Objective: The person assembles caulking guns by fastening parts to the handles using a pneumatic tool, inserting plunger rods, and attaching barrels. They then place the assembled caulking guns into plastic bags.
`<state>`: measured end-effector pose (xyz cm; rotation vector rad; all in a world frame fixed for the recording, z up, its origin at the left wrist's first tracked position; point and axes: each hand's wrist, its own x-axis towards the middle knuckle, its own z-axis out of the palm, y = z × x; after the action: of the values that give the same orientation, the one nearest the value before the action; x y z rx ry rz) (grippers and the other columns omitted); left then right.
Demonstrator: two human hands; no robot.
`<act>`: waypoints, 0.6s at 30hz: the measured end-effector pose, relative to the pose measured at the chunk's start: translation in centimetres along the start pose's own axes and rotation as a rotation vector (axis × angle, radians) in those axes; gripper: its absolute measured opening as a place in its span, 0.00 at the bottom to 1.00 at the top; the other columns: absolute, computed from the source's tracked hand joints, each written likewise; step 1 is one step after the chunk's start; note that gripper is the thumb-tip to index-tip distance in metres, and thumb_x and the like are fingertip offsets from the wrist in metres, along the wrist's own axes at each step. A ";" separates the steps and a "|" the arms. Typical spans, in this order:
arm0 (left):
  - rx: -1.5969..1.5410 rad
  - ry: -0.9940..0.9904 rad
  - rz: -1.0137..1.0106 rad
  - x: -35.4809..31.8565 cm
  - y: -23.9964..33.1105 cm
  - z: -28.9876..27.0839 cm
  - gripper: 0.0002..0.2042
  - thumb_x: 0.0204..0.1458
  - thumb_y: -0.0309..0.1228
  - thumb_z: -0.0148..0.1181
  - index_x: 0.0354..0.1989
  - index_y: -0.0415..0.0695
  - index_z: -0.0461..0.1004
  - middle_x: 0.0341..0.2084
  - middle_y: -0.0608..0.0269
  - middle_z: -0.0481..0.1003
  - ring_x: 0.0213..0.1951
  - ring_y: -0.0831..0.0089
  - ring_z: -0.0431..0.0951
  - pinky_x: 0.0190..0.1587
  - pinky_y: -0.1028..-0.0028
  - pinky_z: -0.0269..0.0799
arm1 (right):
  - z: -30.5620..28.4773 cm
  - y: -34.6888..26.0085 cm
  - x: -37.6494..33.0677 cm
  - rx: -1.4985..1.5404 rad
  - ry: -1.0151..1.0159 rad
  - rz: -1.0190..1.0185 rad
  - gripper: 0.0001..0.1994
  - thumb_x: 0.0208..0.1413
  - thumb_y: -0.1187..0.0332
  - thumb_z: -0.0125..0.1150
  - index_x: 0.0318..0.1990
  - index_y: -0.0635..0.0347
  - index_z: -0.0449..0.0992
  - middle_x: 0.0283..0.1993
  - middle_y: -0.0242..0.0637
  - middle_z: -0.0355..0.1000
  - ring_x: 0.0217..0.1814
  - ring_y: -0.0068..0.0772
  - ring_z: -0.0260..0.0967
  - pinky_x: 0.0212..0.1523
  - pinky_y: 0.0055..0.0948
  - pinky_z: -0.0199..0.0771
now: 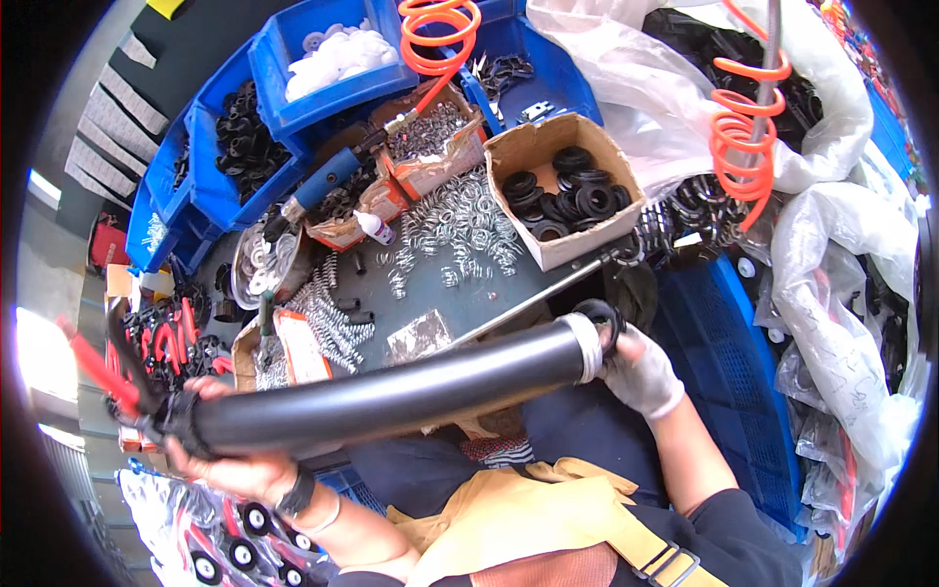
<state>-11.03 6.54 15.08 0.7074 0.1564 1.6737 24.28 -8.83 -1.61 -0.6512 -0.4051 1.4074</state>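
A long, smooth black tube (401, 386) lies across in front of me, its right end a little higher. My left hand (235, 474), bare and with a dark band at the wrist, is closed around its left end at a black fitting (181, 423). Red and black handle-like parts (103, 377) stick out beyond that fitting. Around the tube's right end sits a whitish ring (587, 347). My right hand (641, 377), in a pale glove, is closed on a black ring (608, 321) right at that end. The fingers' far side is hidden.
Behind the tube, the bench (391, 293) carries loose metal springs (465, 225), a cardboard box (562, 240) of black rings and a blue power driver (328, 181). Blue bins (284, 108) stand farther back. Orange coiled hoses (743, 147) hang down. A blue crate (724, 362) stands at right.
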 end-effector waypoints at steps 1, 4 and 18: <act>0.034 0.045 -0.005 -0.1 -0.6 -0.4 0.27 0.46 0.36 0.59 0.50 0.31 0.60 0.41 0.50 0.66 0.42 0.64 0.69 0.49 0.67 0.69 | 2.4 -1.3 -1.0 -0.131 -0.006 0.018 0.23 0.51 0.60 0.61 0.53 0.59 0.65 0.48 0.36 0.67 0.49 0.38 0.66 0.43 0.34 0.71; -0.031 0.162 -0.076 -0.8 -2.4 -0.5 0.25 0.46 0.40 0.58 0.46 0.32 0.64 0.38 0.50 0.69 0.38 0.61 0.73 0.46 0.66 0.72 | 5.4 -2.8 -4.1 -0.220 0.075 -0.264 0.39 0.31 0.71 0.76 0.55 0.52 0.59 0.52 0.39 0.60 0.54 0.35 0.62 0.50 0.32 0.68; 0.045 0.350 -0.303 -2.4 -2.5 -1.6 0.21 0.47 0.41 0.59 0.42 0.37 0.66 0.35 0.48 0.72 0.35 0.57 0.74 0.41 0.62 0.75 | 1.6 -4.3 -9.7 -1.311 -0.430 -1.127 0.37 0.29 0.63 0.73 0.52 0.52 0.62 0.51 0.55 0.64 0.39 0.53 0.71 0.35 0.34 0.75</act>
<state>-9.60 5.32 11.73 0.3942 0.5252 1.4909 25.28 -18.19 3.42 -0.8866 -1.7764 0.0129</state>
